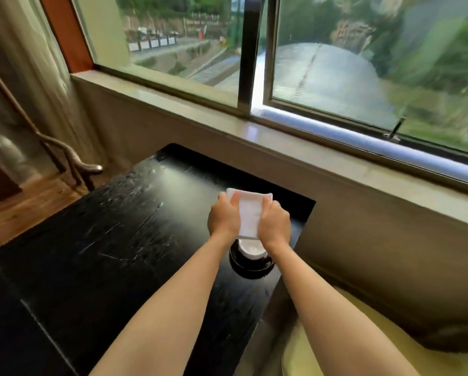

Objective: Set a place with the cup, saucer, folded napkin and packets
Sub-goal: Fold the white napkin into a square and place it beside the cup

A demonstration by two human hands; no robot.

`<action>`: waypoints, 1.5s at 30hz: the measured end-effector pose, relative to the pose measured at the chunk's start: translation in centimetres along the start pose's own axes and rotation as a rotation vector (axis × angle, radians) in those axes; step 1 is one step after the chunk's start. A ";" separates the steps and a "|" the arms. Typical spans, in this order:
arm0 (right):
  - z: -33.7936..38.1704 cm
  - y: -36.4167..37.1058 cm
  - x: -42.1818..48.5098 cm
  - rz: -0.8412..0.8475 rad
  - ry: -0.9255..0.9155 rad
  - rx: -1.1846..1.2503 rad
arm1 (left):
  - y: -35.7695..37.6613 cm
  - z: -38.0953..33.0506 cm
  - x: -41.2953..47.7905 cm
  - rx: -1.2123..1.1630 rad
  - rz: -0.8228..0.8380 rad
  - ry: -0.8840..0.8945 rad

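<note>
A folded white napkin (250,213) is held between both hands above the far right part of the black table (113,240). My left hand (223,217) grips its left edge with the thumb on top. My right hand (274,222) grips its right edge. Just below the napkin and between my wrists, a white cup (250,249) sits on a dark saucer (250,268) near the table's right edge. No packets are in view.
A window sill (254,131) and a wall run behind the table. To the right lies a yellow cushion (336,335). A wooden stand (72,164) and a curtain are at the left, over a wooden floor.
</note>
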State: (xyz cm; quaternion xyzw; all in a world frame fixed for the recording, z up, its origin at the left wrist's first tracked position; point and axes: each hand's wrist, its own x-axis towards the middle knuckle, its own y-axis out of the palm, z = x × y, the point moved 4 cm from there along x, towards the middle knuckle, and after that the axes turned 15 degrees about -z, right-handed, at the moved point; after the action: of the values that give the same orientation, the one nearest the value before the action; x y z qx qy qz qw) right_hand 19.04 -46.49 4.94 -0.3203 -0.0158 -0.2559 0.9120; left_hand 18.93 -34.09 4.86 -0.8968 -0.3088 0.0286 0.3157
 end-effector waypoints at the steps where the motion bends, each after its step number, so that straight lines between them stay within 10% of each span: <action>1: -0.5 -0.6 1.1 -0.015 0.009 0.008 | 1.0 -1.0 0.0 -0.004 0.018 0.014; 18: -9.6 1.6 13.8 -0.061 0.245 0.166 | 16.9 -5.1 5.1 -0.054 0.289 0.013; 31: -19.3 12.1 19.4 0.247 0.519 -0.079 | 28.1 2.1 11.2 0.105 0.762 -0.113; 45: -22.6 13.1 17.7 0.082 0.449 -0.183 | 30.2 5.5 10.0 0.244 0.695 0.084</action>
State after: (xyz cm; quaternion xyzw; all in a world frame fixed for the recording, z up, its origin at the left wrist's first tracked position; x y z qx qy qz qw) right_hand 37.63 -59.30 -17.16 -0.3373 0.2235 -0.2836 0.8694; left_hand 41.86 -43.80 -15.77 -0.9042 0.0330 0.1340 0.4042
